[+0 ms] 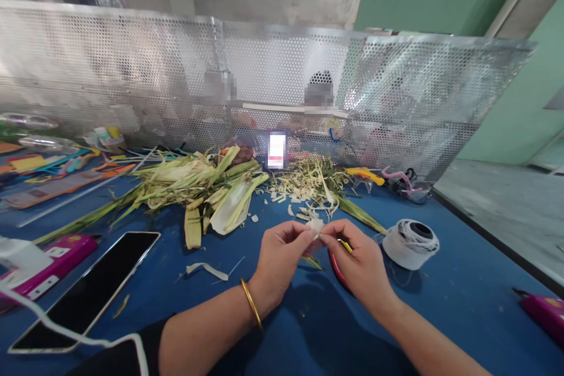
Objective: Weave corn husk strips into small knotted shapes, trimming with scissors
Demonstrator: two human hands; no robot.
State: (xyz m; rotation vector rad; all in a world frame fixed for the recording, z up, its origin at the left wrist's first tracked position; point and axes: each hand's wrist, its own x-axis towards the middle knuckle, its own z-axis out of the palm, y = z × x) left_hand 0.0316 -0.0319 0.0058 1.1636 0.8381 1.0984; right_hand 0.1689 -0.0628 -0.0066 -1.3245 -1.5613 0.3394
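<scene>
My left hand [282, 255] and my right hand [359, 261] meet above the blue table [462, 294]. Both pinch a small pale piece of leaf [315, 225] between their fingertips. My right hand also holds scissors with red and yellow handles [338, 264] under its palm. A gold bangle [251, 304] sits on my left wrist. Just right of my right hand lies a spool of white thread [410, 243].
A heap of green and pale leaf strips [198, 188] and cut scraps [311, 182] lies ahead. A dark phone [88, 288] and a pink box [48, 261] are at left, another pink object [544, 311] at right. A perforated metal screen [264, 88] closes the far edge.
</scene>
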